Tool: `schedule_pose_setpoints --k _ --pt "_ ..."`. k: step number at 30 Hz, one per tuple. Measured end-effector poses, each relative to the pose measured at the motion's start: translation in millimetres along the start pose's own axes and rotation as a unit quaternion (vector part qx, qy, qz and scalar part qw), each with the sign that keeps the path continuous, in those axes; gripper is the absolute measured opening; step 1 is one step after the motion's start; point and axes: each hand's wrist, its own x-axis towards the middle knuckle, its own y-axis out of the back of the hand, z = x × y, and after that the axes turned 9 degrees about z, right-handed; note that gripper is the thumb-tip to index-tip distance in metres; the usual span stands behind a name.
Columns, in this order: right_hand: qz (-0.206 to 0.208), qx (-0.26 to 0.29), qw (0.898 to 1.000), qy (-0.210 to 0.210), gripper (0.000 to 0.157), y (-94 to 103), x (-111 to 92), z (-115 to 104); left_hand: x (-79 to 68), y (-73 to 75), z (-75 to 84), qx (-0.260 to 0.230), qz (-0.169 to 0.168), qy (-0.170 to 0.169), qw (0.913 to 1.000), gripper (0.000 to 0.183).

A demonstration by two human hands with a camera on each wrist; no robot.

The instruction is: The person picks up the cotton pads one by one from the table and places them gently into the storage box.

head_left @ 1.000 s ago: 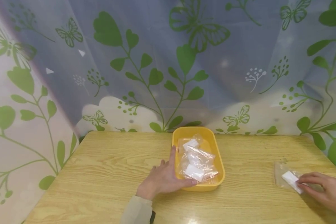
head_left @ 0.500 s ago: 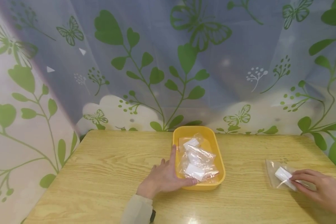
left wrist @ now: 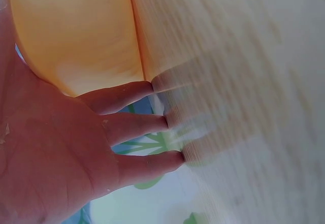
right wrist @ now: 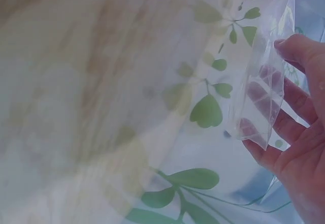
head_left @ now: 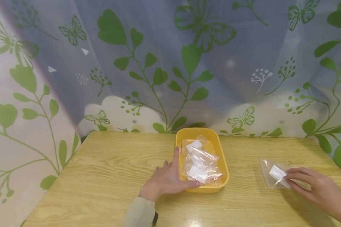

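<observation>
In the head view my left hand (head_left: 167, 179) lies against the near left corner of a yellow plastic bin (head_left: 224, 164). Its thumb rests on the front rim and its index finger runs along the left side. From the left wrist view, the other fingers (left wrist: 147, 166) stretch straight down to the tabletop beside the bin wall. Several clear bags with white pieces (head_left: 200, 159) lie inside the bin. On the right, my right hand (head_left: 318, 186) pinches a clear plastic bag (head_left: 266, 176) with a white piece in it. The right wrist view shows thumb and fingers on either side of the film.
The bin stands on a light wood-grain table (head_left: 108, 179), near its back edge. Behind the table hangs a blue and white curtain (head_left: 233, 82) printed with green leaves and butterflies. Another patterned panel (head_left: 20, 110) closes off the left side.
My right hand has moved leftward toward the bin, carrying the plastic bag with it. The left hand and the bin have stayed where they were.
</observation>
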Motion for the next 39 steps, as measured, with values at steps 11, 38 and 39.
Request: schedule_pose_setpoints --k 11,38,39 --pt "0.010 0.019 1.000 0.014 0.062 -8.9 19 -14 0.2 0.6 0.6 0.000 0.000 0.001 1.0000 0.136" --pt "0.029 0.020 0.998 0.059 0.056 -25.2 69 -40 0.9 -0.8 -0.2 0.002 0.000 0.001 1.0000 0.136" --pt "0.030 0.023 0.997 0.061 0.056 -26.6 70 -40 0.9 -0.9 -0.2 0.002 0.000 0.001 1.0000 0.136"
